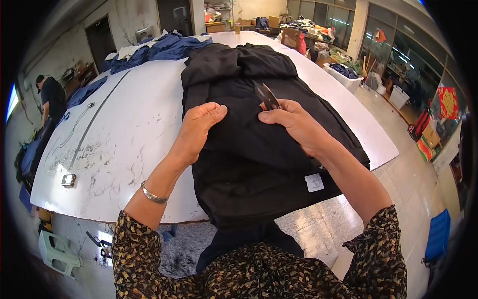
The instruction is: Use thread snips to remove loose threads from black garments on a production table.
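Note:
A black cloth garment (pixel 239 149) lies spread in front of me, its near end hanging over the table edge by my body. My left hand (pixel 199 125) is closed at its left part, thumb pressed to the curled fingers on the cloth; the fingertips are hidden. In my right hand (pixel 295 121) is a small pair of thread snips (pixel 267 95), blades pointing away from me and apart at the tips. The two hands are apart, with black cloth between them. A white label (pixel 314 182) bearing writing shows near the garment's lower right.
The garment rests on a large white table (pixel 130 123). Blue and white cloth pieces (pixel 157 50) are piled at its far left. A small device (pixel 68 180) sits near the left edge. A person (pixel 52 95) stands beyond that side. A plastic stool (pixel 58 252) stands on the floor.

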`<control>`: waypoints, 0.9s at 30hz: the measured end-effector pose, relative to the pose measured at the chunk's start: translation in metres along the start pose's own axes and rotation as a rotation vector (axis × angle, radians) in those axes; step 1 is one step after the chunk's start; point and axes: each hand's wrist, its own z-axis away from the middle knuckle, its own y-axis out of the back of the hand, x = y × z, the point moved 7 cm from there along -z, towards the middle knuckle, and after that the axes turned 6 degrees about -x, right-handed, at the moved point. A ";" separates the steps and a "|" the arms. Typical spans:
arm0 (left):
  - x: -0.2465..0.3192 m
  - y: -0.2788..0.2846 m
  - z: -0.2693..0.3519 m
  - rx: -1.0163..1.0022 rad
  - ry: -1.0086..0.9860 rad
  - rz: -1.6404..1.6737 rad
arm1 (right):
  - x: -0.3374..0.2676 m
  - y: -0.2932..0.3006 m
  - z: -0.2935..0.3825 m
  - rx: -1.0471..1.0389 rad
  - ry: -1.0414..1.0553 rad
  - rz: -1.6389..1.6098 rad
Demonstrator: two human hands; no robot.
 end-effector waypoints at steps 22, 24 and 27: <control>0.044 -0.042 -0.025 -0.001 -0.137 -0.562 | 0.008 0.003 0.000 -0.074 0.145 -0.066; 0.029 -0.039 -0.030 -0.044 -0.047 -0.211 | 0.006 0.003 0.001 -0.077 0.142 -0.079; 0.023 -0.035 -0.031 -0.061 -0.027 -0.097 | 0.005 0.004 0.002 -0.075 0.121 -0.063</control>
